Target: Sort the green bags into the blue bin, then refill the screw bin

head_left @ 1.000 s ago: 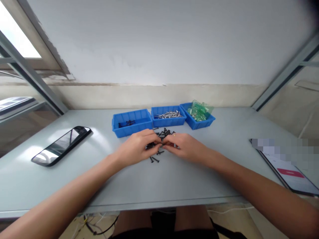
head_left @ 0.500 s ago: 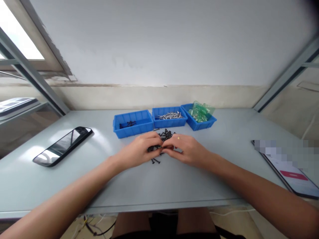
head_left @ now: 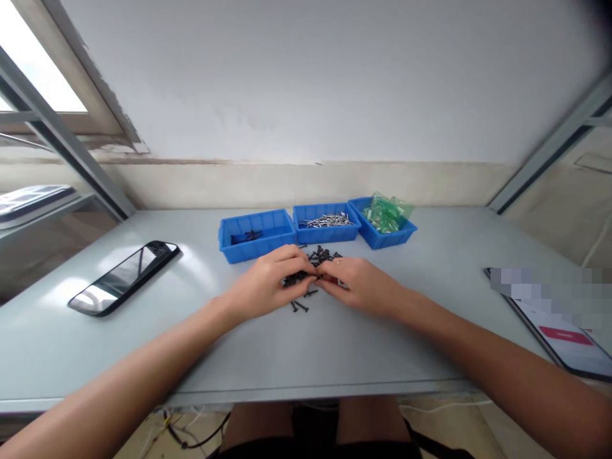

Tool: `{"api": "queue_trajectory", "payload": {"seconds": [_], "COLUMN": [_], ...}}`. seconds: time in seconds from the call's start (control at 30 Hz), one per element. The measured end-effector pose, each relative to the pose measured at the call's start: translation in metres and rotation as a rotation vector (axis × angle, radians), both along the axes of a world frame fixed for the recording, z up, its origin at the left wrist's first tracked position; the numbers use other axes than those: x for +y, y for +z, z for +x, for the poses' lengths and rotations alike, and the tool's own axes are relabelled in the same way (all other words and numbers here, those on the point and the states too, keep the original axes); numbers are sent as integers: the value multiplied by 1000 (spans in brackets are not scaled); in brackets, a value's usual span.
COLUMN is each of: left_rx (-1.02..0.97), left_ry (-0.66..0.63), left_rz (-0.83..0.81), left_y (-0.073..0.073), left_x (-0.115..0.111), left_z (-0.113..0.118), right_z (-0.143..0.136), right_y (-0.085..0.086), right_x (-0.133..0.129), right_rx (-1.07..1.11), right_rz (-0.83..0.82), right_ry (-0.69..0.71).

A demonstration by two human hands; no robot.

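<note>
Dark screws (head_left: 322, 254) lie in a loose pile on the grey table, partly hidden by both hands. My left hand (head_left: 275, 280) is at the pile's left side, thumb and fingers closed at the tips on something I cannot make out. Facing it, my right hand (head_left: 358, 282) pinches at the same spot, and the fingertips of both hands meet. Two loose screws (head_left: 300, 306) lie just in front of my left hand. Behind the pile, the left blue bin (head_left: 258, 246) holds a few dark screws.
A middle blue bin (head_left: 327, 236) holds silvery screws or nails; a right blue bin (head_left: 389, 239) holds green plastic bags. On the table (head_left: 335, 363), a black glossy device (head_left: 125, 278) lies at the left and a tablet (head_left: 559, 328) at the right. Metal posts flank the table.
My fingertips have shifted slightly at the pile, and my right hand has turned a little. More of the screws between the hands shows. The whole view has moved slightly.
</note>
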State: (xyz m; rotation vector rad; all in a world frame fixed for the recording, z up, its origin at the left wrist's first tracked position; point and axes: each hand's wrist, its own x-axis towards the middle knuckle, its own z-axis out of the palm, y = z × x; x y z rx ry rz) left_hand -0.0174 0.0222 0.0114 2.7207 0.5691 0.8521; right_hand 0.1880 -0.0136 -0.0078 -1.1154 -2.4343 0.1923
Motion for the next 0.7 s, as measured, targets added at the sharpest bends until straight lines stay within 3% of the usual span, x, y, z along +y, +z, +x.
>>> {"api": "queue_trajectory", "payload": {"seconds": [0.3,0.5,0.7], "left_rx": [61,135,39], "left_ry": [62,-35,32], "left_rz": [-82,-157,-129], "left_y": [-1,2,1], "left_x": [3,0,3], "left_z": [-1,2,-1], "right_z": [4,1,5], "right_y": [8,4,6], "right_x": [-2,-5,-1], "right_rx": [166,206,206], "right_rz": [65,204,166], "right_ry": [-30,75,14]}}
